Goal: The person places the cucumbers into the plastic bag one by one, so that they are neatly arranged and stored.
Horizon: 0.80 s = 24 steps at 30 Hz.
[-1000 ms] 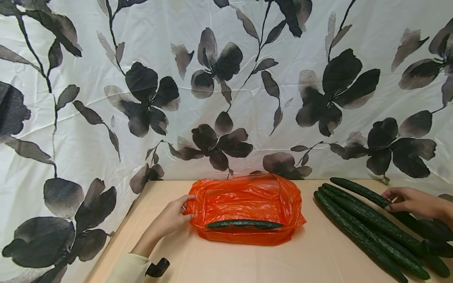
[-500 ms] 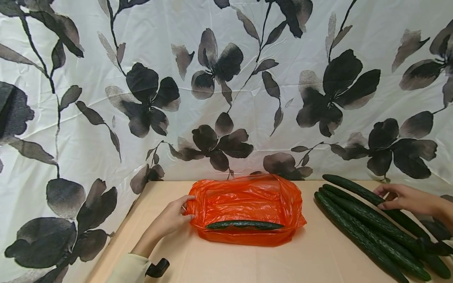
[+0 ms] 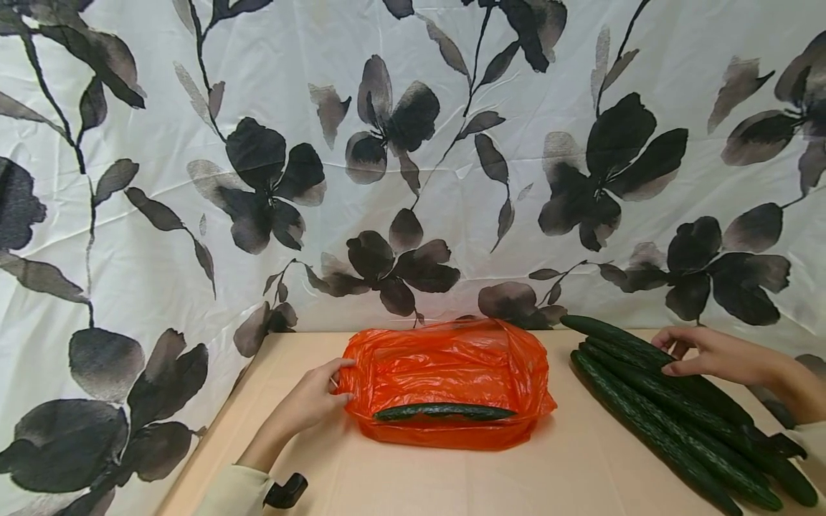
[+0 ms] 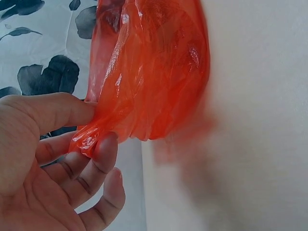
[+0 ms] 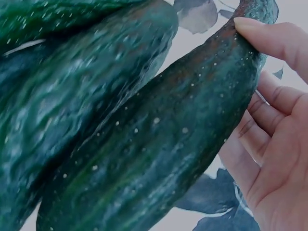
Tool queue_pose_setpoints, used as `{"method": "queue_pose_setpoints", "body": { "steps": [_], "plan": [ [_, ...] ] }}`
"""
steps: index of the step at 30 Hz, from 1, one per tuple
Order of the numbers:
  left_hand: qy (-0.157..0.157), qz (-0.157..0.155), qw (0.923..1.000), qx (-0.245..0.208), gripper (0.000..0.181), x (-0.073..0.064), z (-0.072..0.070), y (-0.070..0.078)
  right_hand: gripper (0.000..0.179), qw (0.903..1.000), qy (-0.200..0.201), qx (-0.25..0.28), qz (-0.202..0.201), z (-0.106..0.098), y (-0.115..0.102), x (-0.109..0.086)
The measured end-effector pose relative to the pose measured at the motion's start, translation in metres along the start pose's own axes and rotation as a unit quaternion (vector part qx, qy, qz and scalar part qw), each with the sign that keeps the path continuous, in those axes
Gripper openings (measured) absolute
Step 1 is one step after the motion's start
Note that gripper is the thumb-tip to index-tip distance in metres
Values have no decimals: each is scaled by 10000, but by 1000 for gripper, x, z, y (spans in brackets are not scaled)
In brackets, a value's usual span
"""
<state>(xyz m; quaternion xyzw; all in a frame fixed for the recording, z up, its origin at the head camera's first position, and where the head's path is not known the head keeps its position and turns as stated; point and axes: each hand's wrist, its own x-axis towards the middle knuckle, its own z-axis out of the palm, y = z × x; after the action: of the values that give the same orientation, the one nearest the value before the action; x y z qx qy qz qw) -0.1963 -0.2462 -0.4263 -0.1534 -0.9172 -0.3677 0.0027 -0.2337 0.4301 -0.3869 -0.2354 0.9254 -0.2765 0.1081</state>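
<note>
An orange-red plastic bag lies open on the table, one dark green cucumber along its front. At the bag's left edge, my left hand pinches a gathered corner of the plastic between thumb and fingers. On the right, my right hand holds a long cucumber near its middle, thumb on one side and fingers on the other. This cucumber slants beside and partly over a pile of several others, its far end pointing toward the bag.
The pale wooden-looking tabletop spreads in front of the bag. Behind it hangs a white cloth with dark flower print. A black band sits at the left wrist, by the sleeve.
My right hand has moved left with the cucumber, bringing its tip nearer the bag and over the pile's far end. My left hand keeps its hold on the bag.
</note>
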Motion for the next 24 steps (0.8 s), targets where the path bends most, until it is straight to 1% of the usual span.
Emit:
{"method": "queue_pose_setpoints", "body": {
  "steps": [6, 9, 13, 16, 24],
  "plan": [
    [4, 41, 10000, -48, 55, 1, 0, 0, 31, 9982, 141, -112, -569, -1, -11, 4],
    [11, 23, 10000, -46, 55, 1, 1, 0, 32, 9983, 133, -130, -551, -1, -17, 8],
    [12, 21, 10000, -49, 54, 1, 0, -1, 37, 9992, 48, -123, -382, -1, -27, 13],
    [5, 29, 10000, -49, 54, 2, 0, -1, 39, 9993, 0, -132, -346, 1, -34, 17],
    [-8, 69, 10000, -42, 56, 1, 0, -1, 33, 9980, -128, 3, -613, 6, -52, 27]
  ]
}}
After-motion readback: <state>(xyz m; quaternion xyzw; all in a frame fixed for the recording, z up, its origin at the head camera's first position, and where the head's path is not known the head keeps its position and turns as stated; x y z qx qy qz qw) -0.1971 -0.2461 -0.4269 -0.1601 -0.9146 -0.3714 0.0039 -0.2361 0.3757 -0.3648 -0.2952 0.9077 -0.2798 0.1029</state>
